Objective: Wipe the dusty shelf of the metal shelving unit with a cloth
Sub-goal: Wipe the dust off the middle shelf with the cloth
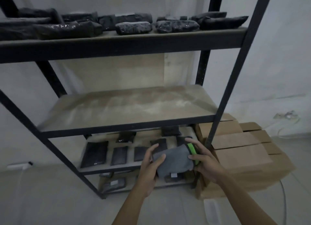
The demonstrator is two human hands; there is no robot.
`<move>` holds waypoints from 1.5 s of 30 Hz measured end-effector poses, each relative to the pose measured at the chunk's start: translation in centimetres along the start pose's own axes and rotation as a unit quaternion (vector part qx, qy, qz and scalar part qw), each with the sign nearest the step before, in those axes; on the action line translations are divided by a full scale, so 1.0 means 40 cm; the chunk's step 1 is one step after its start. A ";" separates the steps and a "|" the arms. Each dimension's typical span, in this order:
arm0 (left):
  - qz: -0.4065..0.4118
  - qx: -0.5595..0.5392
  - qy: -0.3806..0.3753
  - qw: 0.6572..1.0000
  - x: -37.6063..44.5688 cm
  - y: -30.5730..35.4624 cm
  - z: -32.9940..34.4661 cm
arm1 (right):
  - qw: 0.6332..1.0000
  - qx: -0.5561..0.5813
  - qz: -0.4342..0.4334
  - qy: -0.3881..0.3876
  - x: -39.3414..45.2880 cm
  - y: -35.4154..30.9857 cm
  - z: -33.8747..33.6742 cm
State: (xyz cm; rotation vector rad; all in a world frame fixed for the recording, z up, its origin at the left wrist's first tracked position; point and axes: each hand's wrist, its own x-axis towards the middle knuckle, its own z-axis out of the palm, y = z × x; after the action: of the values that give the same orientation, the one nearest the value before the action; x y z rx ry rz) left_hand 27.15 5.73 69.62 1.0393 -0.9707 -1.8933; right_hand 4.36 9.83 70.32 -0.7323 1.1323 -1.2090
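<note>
A folded grey cloth (175, 159) with a green stripe at its right end is held in front of the black metal shelving unit (223, 83), below the level of the middle shelf. My left hand (149, 164) grips its left end, thumb on top. My right hand (202, 159) grips the right end at the green stripe. The middle shelf (127, 106) is a bare brown board with a pale film of dust, thickest toward its right side.
Black wrapped packages (133, 27) fill the top shelf. Flat black packets (95, 154) lie on the lower shelf behind my hands. Stacked cardboard boxes (242, 150) stand on the floor right of the unit. A white cable (284, 196) runs along the floor.
</note>
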 end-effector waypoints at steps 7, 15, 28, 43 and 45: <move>0.011 0.080 -0.056 0.995 0.112 0.048 -0.017 | 0.992 0.103 0.018 0.067 0.112 -0.078 -0.003; -0.021 -0.132 0.052 0.990 0.194 0.008 0.149 | 0.974 0.175 -0.036 0.139 0.181 -0.056 0.026; 0.194 0.384 0.001 0.903 0.334 0.190 0.045 | 0.937 -0.222 -0.034 0.267 0.371 -0.360 -0.034; 0.392 0.667 0.072 0.629 0.617 0.315 -0.287 | 0.683 -0.679 -0.123 0.239 0.857 -0.482 -0.284; 0.392 0.668 0.073 0.628 0.616 0.315 -0.288 | 0.637 -0.736 -0.110 0.200 0.852 -0.464 -0.295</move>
State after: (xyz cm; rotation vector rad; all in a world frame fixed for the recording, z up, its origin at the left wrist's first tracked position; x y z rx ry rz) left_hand 31.04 -23.94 68.40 1.1041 -2.3147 -0.0895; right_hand -14.20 -26.02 74.19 -1.9006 2.4736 -0.3263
